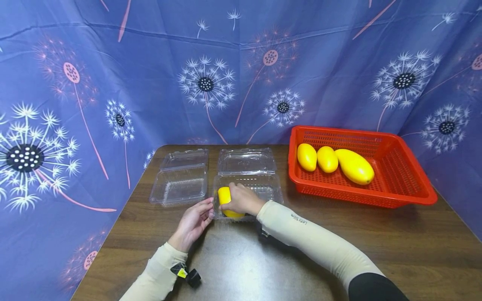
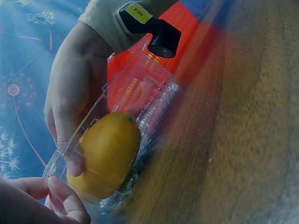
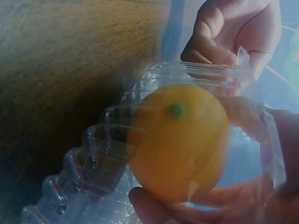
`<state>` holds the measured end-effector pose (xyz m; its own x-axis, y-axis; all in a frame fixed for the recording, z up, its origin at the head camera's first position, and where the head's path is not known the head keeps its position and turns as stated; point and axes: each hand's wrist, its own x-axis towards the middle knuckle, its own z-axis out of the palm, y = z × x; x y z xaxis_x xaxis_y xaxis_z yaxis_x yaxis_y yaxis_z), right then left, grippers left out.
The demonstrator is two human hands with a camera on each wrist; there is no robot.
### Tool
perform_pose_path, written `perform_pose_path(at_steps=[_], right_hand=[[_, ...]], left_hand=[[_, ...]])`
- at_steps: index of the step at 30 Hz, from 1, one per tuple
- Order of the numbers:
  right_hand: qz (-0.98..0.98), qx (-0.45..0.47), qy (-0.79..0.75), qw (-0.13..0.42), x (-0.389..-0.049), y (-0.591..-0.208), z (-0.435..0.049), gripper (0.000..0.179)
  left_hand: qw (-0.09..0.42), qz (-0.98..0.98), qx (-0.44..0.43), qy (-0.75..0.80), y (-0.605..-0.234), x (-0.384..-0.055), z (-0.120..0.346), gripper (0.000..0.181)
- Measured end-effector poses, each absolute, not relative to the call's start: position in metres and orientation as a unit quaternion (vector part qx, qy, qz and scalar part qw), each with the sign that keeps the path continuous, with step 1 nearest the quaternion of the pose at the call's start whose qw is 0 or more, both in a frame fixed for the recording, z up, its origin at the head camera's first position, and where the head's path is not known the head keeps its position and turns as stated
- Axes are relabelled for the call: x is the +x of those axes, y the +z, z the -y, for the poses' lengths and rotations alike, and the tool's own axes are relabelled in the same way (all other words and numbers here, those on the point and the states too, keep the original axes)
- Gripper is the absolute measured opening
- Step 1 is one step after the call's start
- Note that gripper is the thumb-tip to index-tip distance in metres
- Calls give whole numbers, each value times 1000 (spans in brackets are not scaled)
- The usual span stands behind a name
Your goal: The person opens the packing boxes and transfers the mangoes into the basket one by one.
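Note:
A yellow mango (image 1: 224, 195) with a small green stem spot lies inside a clear plastic clamshell box (image 1: 269, 190), at its left end. My right hand (image 1: 244, 200) reaches down into the box and holds the mango, thumb and fingers on opposite sides of it. At the box's near left corner, my left hand (image 1: 196, 220) pinches the rim between thumb and fingers. Through the clear wall, the mango (image 3: 180, 144) shows close to the ribbed side in the right wrist view. The box's lid (image 1: 246, 161) is folded back, away from me.
Left of this box stands a second open clear clamshell box (image 1: 180, 186). A red plastic basket (image 1: 423, 184) at the back right holds a yellow mango (image 1: 306, 157), another mango (image 1: 327, 159) and a longer yellow fruit (image 1: 355, 167). A patterned blue cloth (image 1: 241, 75) hangs behind the wooden table (image 1: 233, 263).

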<state>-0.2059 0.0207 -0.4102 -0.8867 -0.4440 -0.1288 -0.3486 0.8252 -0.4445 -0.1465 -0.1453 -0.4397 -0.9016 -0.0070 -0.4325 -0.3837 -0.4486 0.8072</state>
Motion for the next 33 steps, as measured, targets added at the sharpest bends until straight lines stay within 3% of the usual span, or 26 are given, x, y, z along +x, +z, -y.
perform_pose_path(at_steps=[12,33], right_hand=[[-938,-225,-234,124,-207,-407,-25,70],[-930,-251,-237,130,-214,-406,-42,74]], left_hand=[[107,-511,-197,830,-441,-145,145,24],[101,-514,-196,829,-441,-144,144,28]])
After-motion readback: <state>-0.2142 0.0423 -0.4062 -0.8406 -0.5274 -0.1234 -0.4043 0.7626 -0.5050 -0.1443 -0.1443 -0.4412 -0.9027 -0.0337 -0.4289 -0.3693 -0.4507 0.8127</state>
